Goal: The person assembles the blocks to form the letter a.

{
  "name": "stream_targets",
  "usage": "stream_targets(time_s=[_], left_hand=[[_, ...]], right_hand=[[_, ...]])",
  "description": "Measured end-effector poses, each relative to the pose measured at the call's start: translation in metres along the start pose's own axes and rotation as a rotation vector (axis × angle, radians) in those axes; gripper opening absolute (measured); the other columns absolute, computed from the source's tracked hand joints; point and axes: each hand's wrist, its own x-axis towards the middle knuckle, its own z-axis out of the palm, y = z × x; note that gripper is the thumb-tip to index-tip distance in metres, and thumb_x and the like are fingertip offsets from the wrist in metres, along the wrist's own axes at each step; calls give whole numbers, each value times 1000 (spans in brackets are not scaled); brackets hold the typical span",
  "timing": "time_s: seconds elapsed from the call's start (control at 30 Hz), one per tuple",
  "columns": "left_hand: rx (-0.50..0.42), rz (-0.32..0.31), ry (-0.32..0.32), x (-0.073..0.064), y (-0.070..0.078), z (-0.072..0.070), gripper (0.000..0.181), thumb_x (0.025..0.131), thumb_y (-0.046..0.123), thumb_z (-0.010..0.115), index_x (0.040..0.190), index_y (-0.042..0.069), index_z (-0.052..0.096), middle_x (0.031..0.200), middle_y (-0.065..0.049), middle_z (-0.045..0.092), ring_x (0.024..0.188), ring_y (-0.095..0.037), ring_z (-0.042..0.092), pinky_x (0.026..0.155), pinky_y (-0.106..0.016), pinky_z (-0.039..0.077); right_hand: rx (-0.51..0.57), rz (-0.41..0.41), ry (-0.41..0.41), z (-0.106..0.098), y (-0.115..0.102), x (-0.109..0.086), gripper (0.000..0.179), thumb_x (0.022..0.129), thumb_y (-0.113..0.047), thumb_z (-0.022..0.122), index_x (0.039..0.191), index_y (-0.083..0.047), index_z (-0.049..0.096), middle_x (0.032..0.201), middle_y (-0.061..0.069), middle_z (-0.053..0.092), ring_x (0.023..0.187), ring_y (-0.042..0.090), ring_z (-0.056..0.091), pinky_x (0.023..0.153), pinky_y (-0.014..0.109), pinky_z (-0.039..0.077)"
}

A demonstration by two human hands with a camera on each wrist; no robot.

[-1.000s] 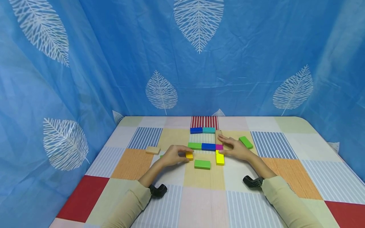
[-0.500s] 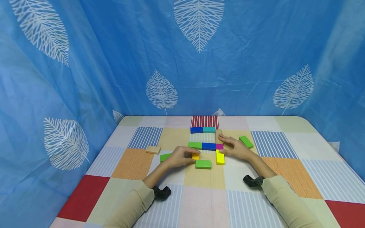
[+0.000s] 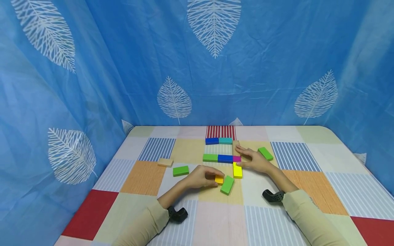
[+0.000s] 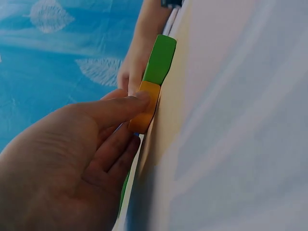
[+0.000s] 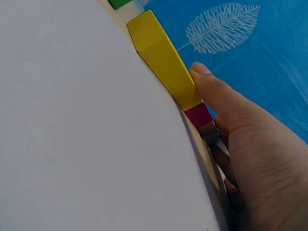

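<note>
My left hand (image 3: 201, 176) pinches an orange block (image 4: 144, 108) between thumb and fingers, low over the cloth. The block's end meets a slanted green block (image 3: 227, 185). My right hand (image 3: 253, 160) lies with fingers spread: its fingertips rest on a plain wooden block (image 3: 235, 147), and its thumb touches the yellow block (image 5: 166, 62). A magenta block (image 3: 236, 159) sits at the yellow one's far end, in a row with a dark blue block (image 3: 225, 158) and a green block (image 3: 210, 158). Behind them lie another blue block (image 3: 211, 141) and a teal block (image 3: 225, 141), end to end.
To the left lie a loose green block (image 3: 180, 171) and a pale wooden block (image 3: 165, 162). One more green block (image 3: 265, 153) lies right of the right hand. A patchwork cloth (image 3: 221, 222) covers the table, with a blue leaf-print curtain (image 3: 261, 68) around it.
The left hand has slid right and nearer with the orange block. The green block in front of it has turned aslant and shifted right. The right hand has stayed put.
</note>
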Motion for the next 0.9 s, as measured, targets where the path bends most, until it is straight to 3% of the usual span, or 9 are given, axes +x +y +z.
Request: stream_targets(time_s=[0.13, 0.27, 0.43, 0.57, 0.73, 0.8, 0.9], left_hand=[[-13, 34, -21, 1, 1, 4, 32, 80, 13, 73, 112, 13, 68, 109, 6, 66, 103, -2, 57, 88, -18, 45], [-59, 4, 7, 1, 4, 4, 34, 79, 15, 73, 113, 12, 68, 110, 4, 65, 103, -3, 58, 88, -20, 46], [-111, -54, 133, 2, 16, -8, 32, 82, 9, 70, 114, 6, 66, 113, -5, 64, 107, -14, 58, 91, -32, 47], [-51, -31, 273, 4, 32, -26, 31, 83, 1, 67, 114, -3, 63, 114, -16, 63, 110, -27, 57, 93, -42, 45], [12, -64, 411, 12, -2, -39, 33, 82, 9, 70, 114, 3, 65, 115, -7, 63, 111, -21, 56, 92, -38, 47], [3, -103, 423, 15, -18, -41, 34, 82, 12, 71, 115, 6, 66, 115, -3, 63, 111, -19, 56, 91, -36, 47], [22, -129, 405, 17, -24, -45, 35, 82, 12, 71, 116, 6, 65, 117, -5, 62, 111, -21, 57, 89, -35, 48]], right_hand=[[-4, 0, 0, 0, 0, 0, 75, 79, -42, 71, 140, -11, 41, 145, 10, 33, 131, 47, 21, 105, 60, 15], [-6, 5, -2, 1, 0, 0, 75, 79, -42, 71, 140, -12, 41, 146, 9, 32, 131, 46, 21, 106, 59, 15], [-4, 9, -7, 1, 0, 0, 75, 79, -44, 70, 141, -13, 41, 146, 7, 32, 132, 44, 20, 107, 58, 14], [-4, 15, -7, 1, 1, 0, 75, 79, -44, 70, 141, -14, 41, 146, 6, 32, 133, 43, 20, 108, 56, 14], [5, 22, -9, 2, 1, 0, 75, 79, -45, 70, 141, -15, 40, 146, 5, 31, 133, 42, 20, 108, 55, 14], [8, 18, -10, 2, 1, 0, 75, 79, -44, 70, 141, -14, 41, 146, 6, 32, 133, 42, 20, 108, 55, 14], [9, 13, 6, 1, 0, 0, 74, 78, -42, 71, 140, -14, 42, 146, 6, 33, 132, 43, 21, 108, 56, 14]])
